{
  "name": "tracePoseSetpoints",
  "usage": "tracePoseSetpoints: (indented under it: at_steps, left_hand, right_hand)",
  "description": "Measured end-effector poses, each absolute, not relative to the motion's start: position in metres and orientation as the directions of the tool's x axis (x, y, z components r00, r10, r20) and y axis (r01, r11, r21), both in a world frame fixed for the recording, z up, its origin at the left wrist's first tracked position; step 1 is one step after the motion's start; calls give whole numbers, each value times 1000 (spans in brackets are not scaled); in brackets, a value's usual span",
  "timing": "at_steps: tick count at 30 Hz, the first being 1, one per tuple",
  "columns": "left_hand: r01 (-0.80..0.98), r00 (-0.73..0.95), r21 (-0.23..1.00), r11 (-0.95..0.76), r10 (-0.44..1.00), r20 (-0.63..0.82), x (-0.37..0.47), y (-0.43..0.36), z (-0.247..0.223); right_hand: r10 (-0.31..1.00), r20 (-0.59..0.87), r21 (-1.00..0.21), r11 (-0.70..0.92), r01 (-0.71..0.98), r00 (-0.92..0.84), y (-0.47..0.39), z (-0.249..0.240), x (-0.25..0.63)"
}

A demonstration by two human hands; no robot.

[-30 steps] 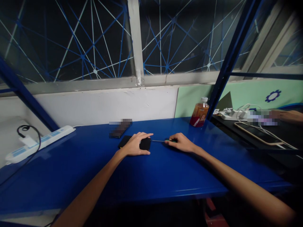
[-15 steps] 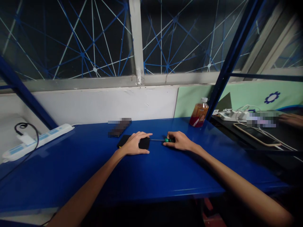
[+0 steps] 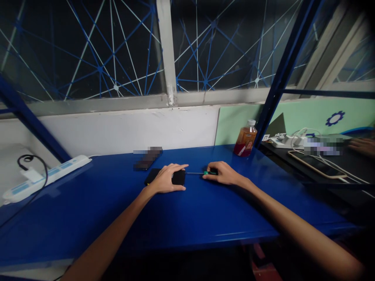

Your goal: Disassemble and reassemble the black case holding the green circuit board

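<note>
A flat black rectangular device lies on the blue table. My left hand rests across it and steadies it, thumb at the near edge and fingers over the far side. To its right, my right hand is closed around the green and black handle of a screwdriver. The thin metal shaft lies level and points left. Its tip meets the right edge of the device; whether it sits in a screw is too small to tell.
A blurred-out dark phone-like object lies behind the device. A drink bottle stands at the back right, a white power strip at the left. On the neighbouring black desk are a phone, cables and another person's hand.
The fingers of my right hand have shifted slightly on the screwdriver handle. My left hand and the device stay in place, and the view has moved a little.
</note>
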State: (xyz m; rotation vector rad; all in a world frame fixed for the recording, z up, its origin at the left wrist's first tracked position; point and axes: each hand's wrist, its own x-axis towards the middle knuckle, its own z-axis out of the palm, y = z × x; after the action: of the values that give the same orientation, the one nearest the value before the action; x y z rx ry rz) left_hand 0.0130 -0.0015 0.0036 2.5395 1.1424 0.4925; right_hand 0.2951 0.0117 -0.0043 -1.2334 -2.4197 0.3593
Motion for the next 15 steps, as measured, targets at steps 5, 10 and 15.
tracePoseSetpoints:
  at_steps: [5,10,15]
  left_hand:
    - [678,602,378,-631,771,208,14,-3,1]
    - [675,614,334,-659,751,241,16,-6,1]
    - [671,621,327,-665,745,242,16,-6,0]
  right_hand:
    - [813,239,-347,582,736,-530,8,-9,292]
    - [803,277,-279,593,755,-528,6,-10,292]
    - [796,306,-259,598,759,-523,9,-9,296]
